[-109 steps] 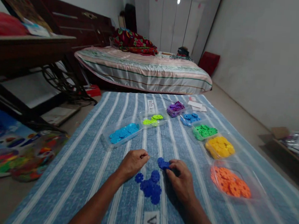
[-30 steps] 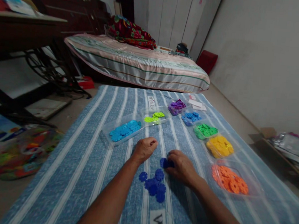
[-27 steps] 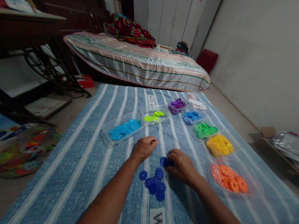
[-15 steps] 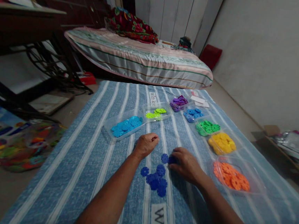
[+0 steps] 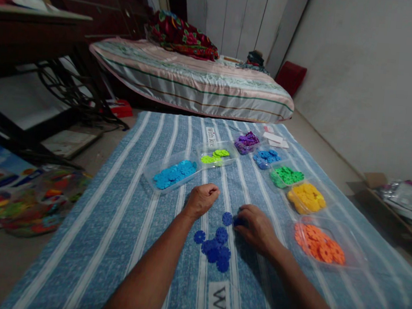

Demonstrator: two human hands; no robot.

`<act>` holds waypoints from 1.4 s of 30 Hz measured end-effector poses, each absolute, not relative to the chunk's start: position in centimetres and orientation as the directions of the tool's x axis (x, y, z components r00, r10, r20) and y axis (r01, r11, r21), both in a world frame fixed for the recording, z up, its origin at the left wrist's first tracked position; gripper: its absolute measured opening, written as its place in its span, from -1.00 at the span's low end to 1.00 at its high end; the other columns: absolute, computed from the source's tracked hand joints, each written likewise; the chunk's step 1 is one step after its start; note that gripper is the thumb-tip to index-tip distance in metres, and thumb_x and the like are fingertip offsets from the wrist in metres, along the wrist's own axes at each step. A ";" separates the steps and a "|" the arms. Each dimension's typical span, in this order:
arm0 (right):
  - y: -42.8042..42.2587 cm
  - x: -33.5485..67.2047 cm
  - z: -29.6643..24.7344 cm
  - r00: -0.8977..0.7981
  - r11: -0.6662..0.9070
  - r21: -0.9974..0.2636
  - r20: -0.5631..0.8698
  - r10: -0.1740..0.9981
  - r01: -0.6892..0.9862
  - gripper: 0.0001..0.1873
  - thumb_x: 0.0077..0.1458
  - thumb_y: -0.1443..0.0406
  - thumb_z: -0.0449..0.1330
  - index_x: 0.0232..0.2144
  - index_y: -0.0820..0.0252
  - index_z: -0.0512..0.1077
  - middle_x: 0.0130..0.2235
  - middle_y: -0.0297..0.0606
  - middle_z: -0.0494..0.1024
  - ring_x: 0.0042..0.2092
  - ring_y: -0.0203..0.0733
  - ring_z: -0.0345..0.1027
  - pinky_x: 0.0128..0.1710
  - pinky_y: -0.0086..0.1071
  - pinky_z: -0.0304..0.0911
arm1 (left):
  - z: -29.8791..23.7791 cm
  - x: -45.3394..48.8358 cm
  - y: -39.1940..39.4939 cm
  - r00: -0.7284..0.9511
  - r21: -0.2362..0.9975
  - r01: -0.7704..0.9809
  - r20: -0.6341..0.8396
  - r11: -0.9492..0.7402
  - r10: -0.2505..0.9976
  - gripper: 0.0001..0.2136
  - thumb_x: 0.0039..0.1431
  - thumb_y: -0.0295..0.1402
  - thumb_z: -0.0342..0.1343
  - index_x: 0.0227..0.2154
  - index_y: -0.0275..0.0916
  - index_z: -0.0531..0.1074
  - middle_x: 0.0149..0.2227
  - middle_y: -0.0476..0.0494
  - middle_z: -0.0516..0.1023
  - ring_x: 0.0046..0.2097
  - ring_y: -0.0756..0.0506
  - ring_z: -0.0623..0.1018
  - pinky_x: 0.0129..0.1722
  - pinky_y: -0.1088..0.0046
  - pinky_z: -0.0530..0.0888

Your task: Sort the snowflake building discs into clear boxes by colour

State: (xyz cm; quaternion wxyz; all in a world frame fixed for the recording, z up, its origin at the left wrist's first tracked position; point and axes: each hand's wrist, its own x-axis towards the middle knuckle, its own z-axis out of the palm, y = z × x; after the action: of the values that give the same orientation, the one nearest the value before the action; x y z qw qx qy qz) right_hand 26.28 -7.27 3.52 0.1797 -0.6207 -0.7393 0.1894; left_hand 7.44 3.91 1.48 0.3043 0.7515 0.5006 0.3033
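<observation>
Two big pieces of furniture fill the far end: a pale wardrobe (image 5: 239, 20) and, in front of it, a bed (image 5: 197, 91) with a red flowered quilt (image 5: 182, 38) heaped on top. Next comes the cloth-covered worktop (image 5: 94, 231), striped blue and white. To its left stands a dark sewing stand (image 5: 36, 29) with an iron wheel below; to its right, a cardboard box (image 5: 376, 179) with silvery packaging sits on the floor. A clear bag (image 5: 50, 203) of bright plastic pieces lies at the left. On the worktop, seven clear tubs (image 5: 149, 172) curve round the far and right sides of the hands, each with its own colour of toothed discs (image 5: 321, 244): sky-blue at the left, then lime, purple, mid-blue, green, yellow, and orange at the right. The sky-blue tub is closest to the left hand (image 5: 203, 200), which is curled into a loose fist; whether anything is inside cannot be seen. The right hand (image 5: 257, 226) pinches a dark blue disc (image 5: 239, 222), mostly hidden by the fingers. Between the forearms lies an overlapping dark blue pile (image 5: 214, 251), with a loose disc (image 5: 199, 236) at its left and another disc (image 5: 227, 218) just beside the right fingertips.
</observation>
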 end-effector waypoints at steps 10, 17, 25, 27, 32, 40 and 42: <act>-7.4 26.6 3.1 -0.164 0.182 -0.646 0.088 0.982 0.741 -0.90 -0.05 0.42 0.22 -0.41 0.16 0.48 -0.19 -0.22 0.52 -0.10 -0.11 0.37 -0.07 -0.29 0.23 | 1.6 7.3 4.1 0.330 0.761 0.565 0.148 -0.320 0.932 -0.79 0.09 -0.27 0.00 -0.49 -0.23 0.49 -0.54 0.01 0.47 -0.43 -0.01 0.47 -0.40 0.54 0.32; -4.9 29.0 6.8 -0.050 0.099 -0.742 0.088 0.995 0.663 -0.90 0.03 0.29 0.18 -0.42 0.16 0.50 -0.40 -0.32 0.57 -0.32 -0.20 0.42 -0.29 -0.40 0.25 | 1.9 7.0 4.2 0.335 0.771 0.556 0.134 -0.311 0.933 -0.78 0.09 -0.25 -0.01 -0.48 -0.22 0.48 -0.51 -0.01 0.50 -0.40 -0.03 0.50 -0.37 0.52 0.33; 6.4 36.5 12.0 0.164 -0.106 -0.307 0.170 0.972 0.946 -0.81 0.05 0.26 0.18 -0.30 0.16 0.55 -0.34 -0.27 0.60 -0.29 -0.19 0.43 -0.35 -0.46 0.16 | 2.1 6.8 4.2 0.318 0.777 0.558 0.124 -0.291 0.940 -0.79 0.07 -0.24 0.01 -0.50 -0.21 0.47 -0.53 0.01 0.49 -0.43 -0.03 0.48 -0.40 0.53 0.33; 8.8 37.6 12.2 0.184 -0.155 -0.205 0.127 0.975 0.966 -0.78 0.05 0.26 0.19 -0.25 0.16 0.56 -0.29 -0.23 0.61 -0.24 -0.17 0.43 -0.35 -0.46 0.15 | 2.1 6.8 4.2 0.314 0.780 0.557 0.121 -0.286 0.942 -0.79 0.07 -0.24 0.00 -0.50 -0.20 0.48 -0.54 0.01 0.48 -0.43 -0.03 0.48 -0.40 0.53 0.33; 12.3 38.8 10.7 0.178 -0.174 -0.136 0.020 0.984 0.975 -0.78 -0.04 0.33 0.25 -0.28 0.20 0.59 -0.31 -0.20 0.61 -0.27 -0.19 0.43 -0.40 -0.48 0.13 | 2.0 6.7 4.3 0.318 0.782 0.555 0.114 -0.283 0.941 -0.79 0.07 -0.24 -0.01 -0.50 -0.20 0.47 -0.54 0.01 0.47 -0.44 -0.03 0.47 -0.41 0.53 0.32; 13.8 38.5 9.5 0.161 -0.169 -0.073 -0.103 0.982 0.983 -0.86 -0.12 0.30 0.32 -0.43 0.25 0.60 -0.42 -0.22 0.59 -0.35 -0.24 0.42 -0.41 -0.51 0.15 | 2.2 6.7 4.3 0.314 0.788 0.559 0.087 -0.259 0.945 -0.78 0.08 -0.25 -0.02 -0.52 -0.20 0.46 -0.56 0.01 0.44 -0.44 -0.03 0.45 -0.43 0.53 0.30; 13.5 38.3 10.0 0.182 -0.188 -0.066 -0.080 0.980 0.980 -0.82 -0.03 0.29 0.26 -0.36 0.26 0.59 -0.36 -0.15 0.60 -0.32 -0.21 0.44 -0.41 -0.50 0.15 | 2.2 6.7 4.3 0.314 0.793 0.553 0.086 -0.256 0.945 -0.78 0.08 -0.24 -0.02 -0.53 -0.20 0.46 -0.56 0.01 0.43 -0.44 -0.03 0.44 -0.43 0.52 0.30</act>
State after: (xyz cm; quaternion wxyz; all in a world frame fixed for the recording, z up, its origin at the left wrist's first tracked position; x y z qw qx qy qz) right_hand 38.33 13.52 10.00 0.0000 -0.7688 -0.6373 0.0521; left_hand 6.74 4.27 2.24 0.3371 0.7372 0.5083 0.2907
